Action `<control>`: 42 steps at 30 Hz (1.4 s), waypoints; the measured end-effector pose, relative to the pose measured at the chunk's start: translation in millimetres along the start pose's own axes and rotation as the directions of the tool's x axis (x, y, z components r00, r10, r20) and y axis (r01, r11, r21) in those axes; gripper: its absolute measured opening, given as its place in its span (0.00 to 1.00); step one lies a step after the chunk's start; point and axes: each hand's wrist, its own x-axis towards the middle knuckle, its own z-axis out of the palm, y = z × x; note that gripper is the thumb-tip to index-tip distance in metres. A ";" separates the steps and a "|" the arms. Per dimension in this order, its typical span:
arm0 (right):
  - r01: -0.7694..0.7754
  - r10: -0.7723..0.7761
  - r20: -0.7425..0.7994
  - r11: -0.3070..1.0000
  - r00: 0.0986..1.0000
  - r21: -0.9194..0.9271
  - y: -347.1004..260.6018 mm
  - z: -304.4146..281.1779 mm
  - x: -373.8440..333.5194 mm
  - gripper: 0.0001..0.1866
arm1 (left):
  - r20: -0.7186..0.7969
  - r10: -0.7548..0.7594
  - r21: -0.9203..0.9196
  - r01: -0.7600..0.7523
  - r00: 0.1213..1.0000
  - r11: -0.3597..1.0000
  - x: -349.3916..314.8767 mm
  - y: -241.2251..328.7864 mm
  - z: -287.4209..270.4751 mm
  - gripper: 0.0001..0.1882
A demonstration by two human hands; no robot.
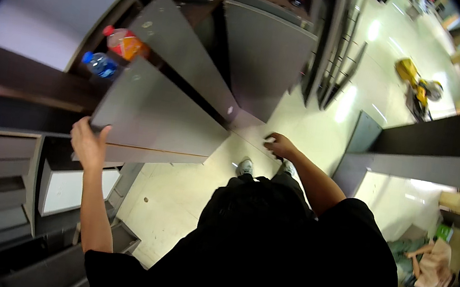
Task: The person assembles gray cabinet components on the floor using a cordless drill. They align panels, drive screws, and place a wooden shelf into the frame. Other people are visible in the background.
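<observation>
Gripping a smooth grey panel (159, 111) by its corner, the left hand (89, 144) sits near two plastic bottles (124, 43). The right hand (281, 146) curls above glossy floor (173, 203); whether it holds anything is unclear.

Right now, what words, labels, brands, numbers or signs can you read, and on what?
None are readable.
Red-capped bottle: any print is too blurred.
Blue-capped bottle: too small and blurred.
Grey panel at the left hand: no lettering visible.
</observation>
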 end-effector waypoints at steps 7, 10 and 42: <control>-0.622 0.717 -0.309 0.696 0.625 0.359 350.0 -39.4 -191.2 0.13 | -0.143 -0.187 0.044 0.195 0.972 0.980 -3.7 -6.4 33.1 0.35; -0.639 0.812 -0.309 0.581 0.494 0.504 396.4 11.1 -266.3 0.14 | -0.164 -0.256 0.136 0.279 0.953 0.951 -3.7 -9.5 38.1 0.35; -0.507 0.835 -0.147 0.451 0.530 0.734 356.6 21.0 -238.3 0.13 | 0.348 0.751 -0.746 -0.319 0.560 0.584 61.8 402.0 113.4 0.21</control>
